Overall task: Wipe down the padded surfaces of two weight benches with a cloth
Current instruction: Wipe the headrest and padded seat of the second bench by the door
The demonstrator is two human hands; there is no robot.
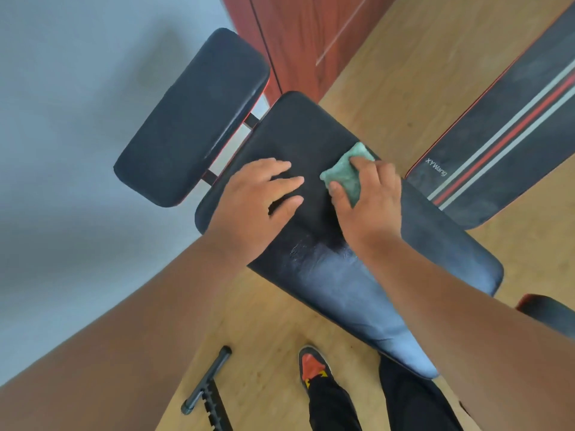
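Left hand (258, 197) flat on bench pad (298, 129); right hand (370, 194) beside it grips green cloth (348, 172)

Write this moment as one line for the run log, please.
step: wiping pad | right hand: holds cloth on pad | left hand: flat on pad | striped bench: untouched

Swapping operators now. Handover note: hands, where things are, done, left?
Left hand: open, flat on the long black pad, steadying it.
Right hand: grips the green cloth, pressing it on that pad near its right edge.
Near end of that pad shines, possibly just wiped; cannot confirm.
Small head pad beyond it: state unclear.
Striped bench to the right looks dusty, probably not yet wiped.
Left: finish this pad, then the striped bench.
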